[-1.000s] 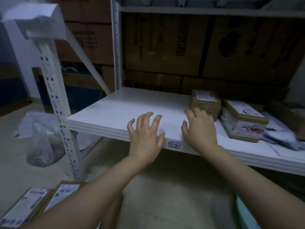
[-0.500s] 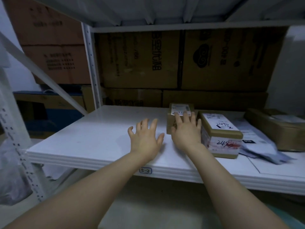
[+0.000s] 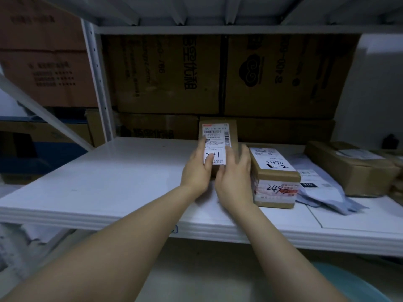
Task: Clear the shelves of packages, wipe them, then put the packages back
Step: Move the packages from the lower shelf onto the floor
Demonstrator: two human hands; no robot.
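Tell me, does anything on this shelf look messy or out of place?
Only mildly. The grey mailer bags lie crumpled and askew between the taped box and the brown box to the right. The small labelled box is tilted up, but only because the left hand and right hand hold it.

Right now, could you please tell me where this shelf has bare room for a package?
The shelf is bare from the post to the small box held by left hand and right hand. Beyond it is crowded: taped box, grey mailers, brown carton.
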